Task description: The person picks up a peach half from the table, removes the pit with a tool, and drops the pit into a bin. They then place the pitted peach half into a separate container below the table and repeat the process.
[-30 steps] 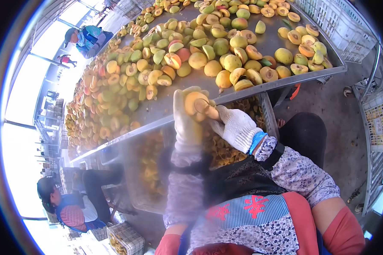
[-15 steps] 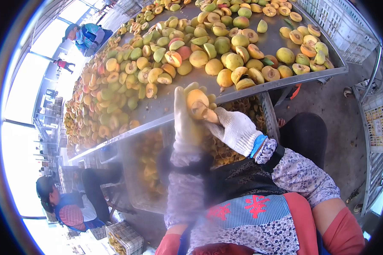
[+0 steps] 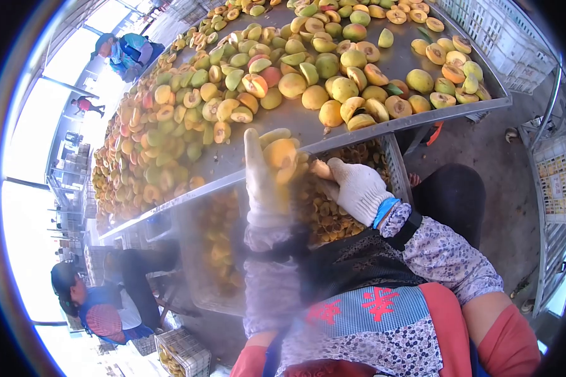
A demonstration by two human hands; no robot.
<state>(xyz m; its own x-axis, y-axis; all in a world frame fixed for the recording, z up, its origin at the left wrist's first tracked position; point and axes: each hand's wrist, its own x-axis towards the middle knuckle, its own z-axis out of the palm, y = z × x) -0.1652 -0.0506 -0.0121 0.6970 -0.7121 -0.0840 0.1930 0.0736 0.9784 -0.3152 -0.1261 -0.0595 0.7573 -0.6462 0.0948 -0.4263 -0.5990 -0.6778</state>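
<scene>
My left hand [image 3: 267,188], in a pale glove, is cupped around a yellow peach half [image 3: 279,152], its thumb side pointing up at the table's front edge. The cut face and hollow of the fruit turn toward my right hand [image 3: 360,190]. That hand wears a white knit glove and is closed on a short tan piece [image 3: 321,169], which looks like a wooden tool handle; its far end is blurred, close beside the peach. Beyond both hands, halved peaches [image 3: 290,86] cover the metal table [image 3: 226,157]. Below lies a crate of brown-yellow pieces [image 3: 333,220].
The metal rim [image 3: 415,120] of the table runs diagonally in front of me. White crates [image 3: 497,38] are stacked at the right, with a metal rack [image 3: 556,245] nearer. One person [image 3: 104,308] sits at the lower left, another [image 3: 129,53] is beyond the table.
My left hand has shifted slightly left and tilted with the peach half. My right hand has drawn back a little, opening a small gap between the tan piece and the fruit.
</scene>
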